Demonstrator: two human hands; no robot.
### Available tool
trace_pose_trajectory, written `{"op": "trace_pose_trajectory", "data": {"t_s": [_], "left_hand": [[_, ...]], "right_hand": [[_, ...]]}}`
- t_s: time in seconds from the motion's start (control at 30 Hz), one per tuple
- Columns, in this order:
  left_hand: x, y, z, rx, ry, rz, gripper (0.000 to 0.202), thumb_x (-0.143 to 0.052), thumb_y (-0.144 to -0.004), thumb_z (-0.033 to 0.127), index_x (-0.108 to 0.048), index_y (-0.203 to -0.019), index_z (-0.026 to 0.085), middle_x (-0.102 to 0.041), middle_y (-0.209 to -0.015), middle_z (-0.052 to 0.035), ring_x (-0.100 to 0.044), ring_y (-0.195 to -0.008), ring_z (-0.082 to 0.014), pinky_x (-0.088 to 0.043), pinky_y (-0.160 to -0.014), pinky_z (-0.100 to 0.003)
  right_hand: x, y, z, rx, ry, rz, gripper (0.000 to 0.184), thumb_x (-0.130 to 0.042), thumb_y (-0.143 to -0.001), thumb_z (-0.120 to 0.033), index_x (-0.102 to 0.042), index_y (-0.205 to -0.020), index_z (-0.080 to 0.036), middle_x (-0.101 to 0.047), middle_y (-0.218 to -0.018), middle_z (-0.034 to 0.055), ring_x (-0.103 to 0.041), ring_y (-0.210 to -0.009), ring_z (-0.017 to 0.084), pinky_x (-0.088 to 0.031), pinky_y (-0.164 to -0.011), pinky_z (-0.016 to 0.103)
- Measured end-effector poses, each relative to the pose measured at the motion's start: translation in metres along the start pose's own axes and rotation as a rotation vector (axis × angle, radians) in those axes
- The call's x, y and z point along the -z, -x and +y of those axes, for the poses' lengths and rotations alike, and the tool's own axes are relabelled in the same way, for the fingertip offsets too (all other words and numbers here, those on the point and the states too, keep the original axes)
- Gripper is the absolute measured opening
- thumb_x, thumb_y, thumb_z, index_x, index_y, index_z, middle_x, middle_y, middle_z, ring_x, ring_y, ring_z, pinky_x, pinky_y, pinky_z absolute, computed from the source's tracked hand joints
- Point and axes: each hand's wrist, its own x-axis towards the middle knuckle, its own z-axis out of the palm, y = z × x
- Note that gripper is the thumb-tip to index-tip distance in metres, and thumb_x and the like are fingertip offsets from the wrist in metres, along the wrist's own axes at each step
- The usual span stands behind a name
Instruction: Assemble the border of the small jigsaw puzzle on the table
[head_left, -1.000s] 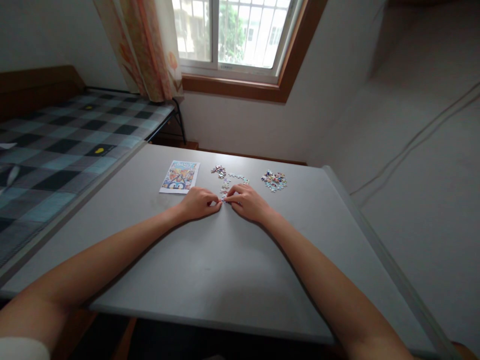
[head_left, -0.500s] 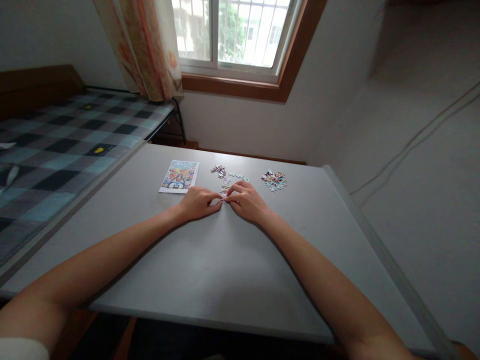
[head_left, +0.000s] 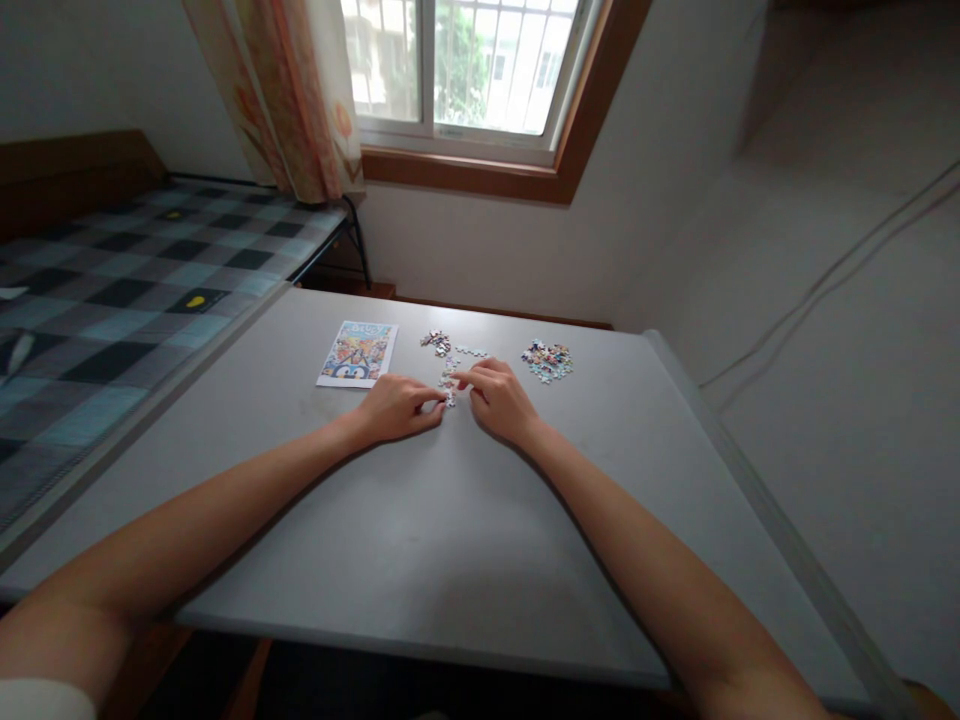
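Note:
Both my hands rest on a grey table [head_left: 420, 540] around a short joined strip of jigsaw pieces [head_left: 449, 379]. My left hand [head_left: 397, 407] lies with fingers curled, its fingertips pinching at the near end of the strip. My right hand [head_left: 499, 395] has its fingers bent and its index finger pressed on the strip a little further away. A small clump of pieces [head_left: 436, 342] and a thin row of pieces [head_left: 472, 351] lie just beyond. A loose pile of pieces [head_left: 548, 360] sits to the right. A colourful picture card [head_left: 358, 353] lies to the left.
A bed with a checked cover [head_left: 127, 300] runs along the table's left edge. A window [head_left: 457, 70] and a patterned curtain [head_left: 277, 90] stand behind the table. A pale wall with cables [head_left: 825, 280] is at the right.
My right hand has shifted slightly away from me along the strip, its fingertips parting from those of my left hand. The left hand has stayed put.

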Motion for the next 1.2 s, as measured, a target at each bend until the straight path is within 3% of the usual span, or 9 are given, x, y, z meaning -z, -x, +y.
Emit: {"op": "trace_pose_trajectory", "data": {"t_s": [0.13,0.43,0.67,0.77,0.97,1.2], "left_hand": [[0.001,0.0,0.0,-0.011,-0.004,-0.004,0.023,-0.058,-0.085,0.033,-0.077,-0.095,0.024,-0.07,-0.062,-0.0008,-0.062,-0.055,-0.0133,-0.038,-0.054,-0.022],[-0.001,0.0,-0.001,-0.008,-0.018,-0.032,0.025,-0.056,-0.086,0.03,-0.076,-0.1,0.025,-0.074,-0.073,-0.0032,-0.066,-0.061,-0.0147,-0.042,-0.057,-0.022],[0.0,-0.001,0.0,0.001,-0.007,-0.016,0.025,-0.057,-0.085,0.03,-0.076,-0.1,0.024,-0.071,-0.063,-0.0014,-0.064,-0.056,-0.0134,-0.039,-0.054,-0.022],[0.001,-0.001,0.001,0.002,-0.009,-0.004,0.024,-0.057,-0.085,0.03,-0.077,-0.096,0.024,-0.069,-0.06,-0.0003,-0.062,-0.055,-0.0127,-0.039,-0.053,-0.021],[0.001,0.0,-0.001,0.003,0.006,0.023,0.027,-0.053,-0.09,0.036,-0.076,-0.093,0.022,-0.067,-0.058,-0.0002,-0.059,-0.051,-0.0116,-0.038,-0.052,-0.021],[0.001,0.0,-0.002,-0.03,-0.001,-0.012,0.028,-0.052,-0.09,0.034,-0.077,-0.085,0.022,-0.07,-0.062,-0.0022,-0.063,-0.055,-0.013,-0.039,-0.052,-0.022]], "right_hand": [[-0.005,0.001,0.001,0.019,-0.083,0.007,0.047,-0.047,-0.078,0.001,-0.069,-0.113,-0.02,-0.074,-0.093,0.0028,-0.056,-0.096,0.021,-0.044,-0.096,0.039],[-0.005,0.0,-0.003,0.072,-0.113,-0.029,0.044,-0.049,-0.078,-0.001,-0.07,-0.111,-0.019,-0.075,-0.093,0.0042,-0.058,-0.095,0.02,-0.047,-0.096,0.039],[-0.008,-0.002,-0.005,0.021,-0.109,-0.025,0.04,-0.051,-0.08,-0.005,-0.069,-0.114,-0.014,-0.074,-0.09,0.0086,-0.059,-0.095,0.021,-0.047,-0.094,0.04],[-0.009,-0.002,-0.003,-0.047,-0.176,0.059,0.038,-0.049,-0.08,-0.003,-0.072,-0.106,-0.018,-0.074,-0.081,0.0048,-0.059,-0.09,0.019,-0.048,-0.09,0.036],[0.006,-0.003,0.01,-0.248,-0.158,0.423,0.032,-0.046,-0.08,-0.007,-0.074,-0.086,-0.021,-0.072,-0.075,0.0033,-0.059,-0.085,0.022,-0.048,-0.085,0.038],[0.009,-0.001,0.024,-0.34,-0.145,0.456,0.03,-0.046,-0.078,-0.011,-0.074,-0.078,-0.022,-0.071,-0.069,0.0023,-0.059,-0.08,0.022,-0.047,-0.086,0.04]]}}
